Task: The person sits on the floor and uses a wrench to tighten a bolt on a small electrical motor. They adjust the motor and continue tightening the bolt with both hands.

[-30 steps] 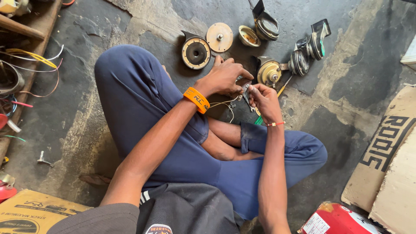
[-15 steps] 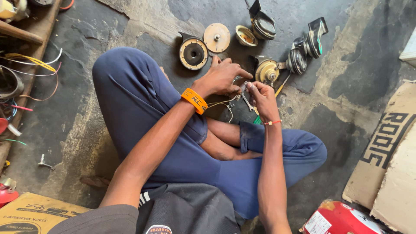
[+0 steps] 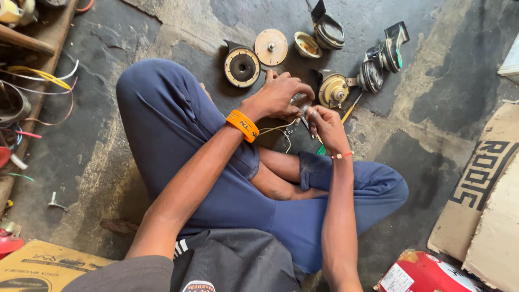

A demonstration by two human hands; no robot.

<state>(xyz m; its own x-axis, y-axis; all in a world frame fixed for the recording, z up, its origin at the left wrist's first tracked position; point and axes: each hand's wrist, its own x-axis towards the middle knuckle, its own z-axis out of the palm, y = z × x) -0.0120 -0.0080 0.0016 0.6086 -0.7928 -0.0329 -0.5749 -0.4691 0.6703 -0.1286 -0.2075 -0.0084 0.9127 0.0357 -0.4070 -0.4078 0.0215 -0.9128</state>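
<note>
Both hands (image 3: pixel 281 97) (image 3: pixel 326 127) pinch small metal part (image 3: pixel 300 111); orientation unclear, wires (image 3: pixel 278 130) trailing left.

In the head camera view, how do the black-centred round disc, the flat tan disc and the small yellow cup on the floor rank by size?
1. Black-centred round disc
2. Flat tan disc, only slightly smaller
3. Small yellow cup

**Floor round-up: parts, wires, boxes**

Concrete floor (image 3: pixel 443 97), stained. Up top, a row of round horn-like parts: black-centred disc (image 3: pixel 242 66), flat tan disc (image 3: pixel 271 47), small cup (image 3: pixel 307 45), dark shells (image 3: pixel 327 30) further right. Brass-coloured unit (image 3: pixel 333 91) w/ yellow-handled tool (image 3: pixel 351 110) just beside. Left edge: loose wires (image 3: pixel 40 78), mixed colours. Cardboard box (image 3: pixel 481 189) at right, red can (image 3: pixel 419 274) below it.
</note>
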